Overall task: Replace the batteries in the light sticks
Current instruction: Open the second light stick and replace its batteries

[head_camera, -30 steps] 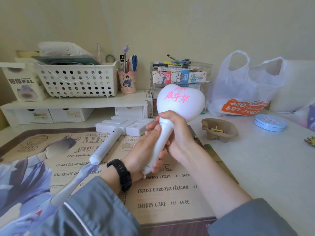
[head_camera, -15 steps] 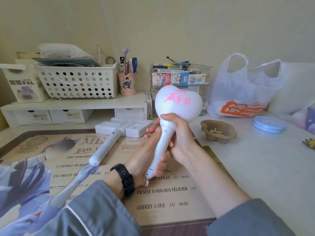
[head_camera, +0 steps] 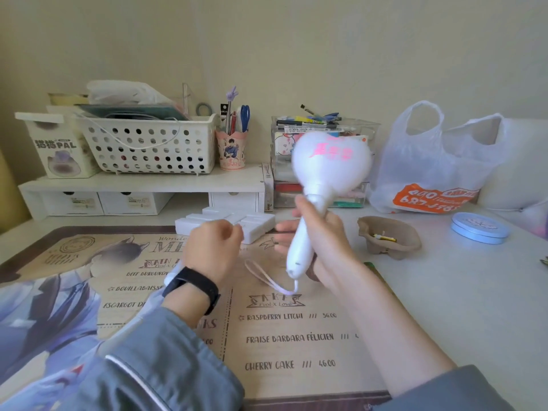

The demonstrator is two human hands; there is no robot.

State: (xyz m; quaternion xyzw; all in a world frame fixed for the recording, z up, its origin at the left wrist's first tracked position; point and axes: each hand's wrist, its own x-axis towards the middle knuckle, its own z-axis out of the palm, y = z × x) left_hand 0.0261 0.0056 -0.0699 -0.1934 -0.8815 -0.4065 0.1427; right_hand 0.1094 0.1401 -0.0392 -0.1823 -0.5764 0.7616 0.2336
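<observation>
My right hand (head_camera: pixel 327 243) grips the handle of a white heart-shaped light stick (head_camera: pixel 330 161) with pink lettering, held upright above the desk mat and blurred by motion. A pale wrist strap (head_camera: pixel 267 277) dangles from the handle's lower end. My left hand (head_camera: pixel 212 247) hovers to the left of the handle, apart from it, its fingers curled with nothing seen in them. Behind it lies a second white light stick (head_camera: pixel 252 225) with a blocky head; its handle is mostly hidden by my left hand and wrist.
A brown pulp tray (head_camera: pixel 397 250) holding small batteries (head_camera: pixel 384 238) sits right of my hands. Further right are a blue round tin (head_camera: pixel 480 228) and a white plastic bag (head_camera: pixel 430 167). A shelf riser with a white basket (head_camera: pixel 148 143) and pen cup (head_camera: pixel 231 152) lines the back.
My left hand has let go of the heart stick's handle and moved left. My right hand alone now holds the stick, raised and swung right, and the strap hangs free.
</observation>
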